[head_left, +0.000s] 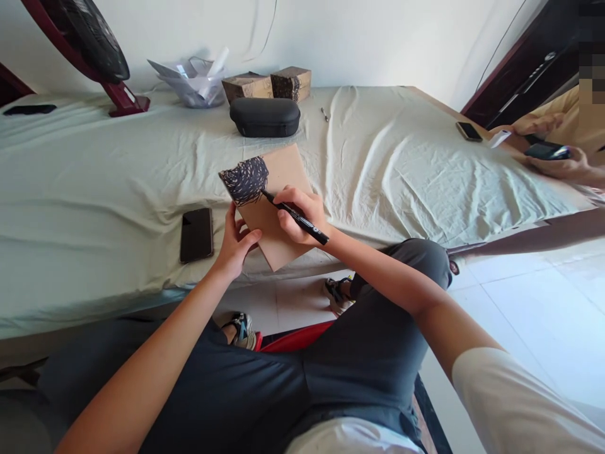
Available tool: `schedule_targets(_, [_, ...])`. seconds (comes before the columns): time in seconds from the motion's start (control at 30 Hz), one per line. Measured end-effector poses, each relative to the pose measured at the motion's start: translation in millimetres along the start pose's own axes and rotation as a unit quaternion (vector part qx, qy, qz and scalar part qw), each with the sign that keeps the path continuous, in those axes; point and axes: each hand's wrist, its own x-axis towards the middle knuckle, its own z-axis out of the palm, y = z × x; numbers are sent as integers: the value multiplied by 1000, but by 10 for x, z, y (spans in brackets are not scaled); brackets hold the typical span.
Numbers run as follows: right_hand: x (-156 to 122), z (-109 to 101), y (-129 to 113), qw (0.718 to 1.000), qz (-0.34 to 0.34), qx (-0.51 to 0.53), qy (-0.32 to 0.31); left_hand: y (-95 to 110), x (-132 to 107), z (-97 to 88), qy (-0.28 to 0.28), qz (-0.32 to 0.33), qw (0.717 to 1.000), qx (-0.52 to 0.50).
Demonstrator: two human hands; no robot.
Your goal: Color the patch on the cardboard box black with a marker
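A brown cardboard box (269, 230) lies tilted at the table's near edge, its upper left corner covered with dense black scribbled strokes. My right hand (302, 211) is closed around a black marker (302, 222), whose tip touches the cardboard at the lower right edge of the scribbled patch. Along the box's left edge, my left hand (236, 243) grips it, thumb on top and the other fingers partly hidden beside or under it. A dark phone (196, 234) lies on the cloth just left of my left hand.
A black zip case (265, 117) stands behind the box, with two scribbled cardboard boxes (292, 84) and a clear plastic basket (201, 88) farther back. A fan (127, 104) is at the left. At right, another person's hands (567, 164) hold a phone; a second phone (469, 131) lies nearby.
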Motion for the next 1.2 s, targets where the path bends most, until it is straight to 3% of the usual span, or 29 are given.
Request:
schedule_targets(0.2, [2,53,33,989,-117,-83,34,17,4,-27,-13,1,999,32])
schedule_targets(0.3, [5,60,49,982,-139,-122,44,-6,11,-36,-19,5,999,31])
schedule_targets(0.43, [2,49,51,983,-119,-140,13,-23,10,-34,-18,12,999,30])
schedule_targets(0.67, [19,39,40,980,-152,-111,-65,-23,12,-49,-18,19,998,50])
schedule_targets(0.73, [18,22,48,989,-111,-85,-38,-35,15,-49,-18,15,999,41])
schedule_targets(0.83, [30,-89,57,998,8,-39,41,-30,42,-80,-1,16,999,29])
schedule_targets(0.97, [96,-386,131,979,164,17,118,84,177,-334,42,55,997,45])
schedule_targets(1.07, [108,-560,308,944,306,49,111,205,318,-682,67,136,985,78])
schedule_targets(1.2, [-8,-581,614,905,409,111,31,281,390,-1041,108,172,973,110])
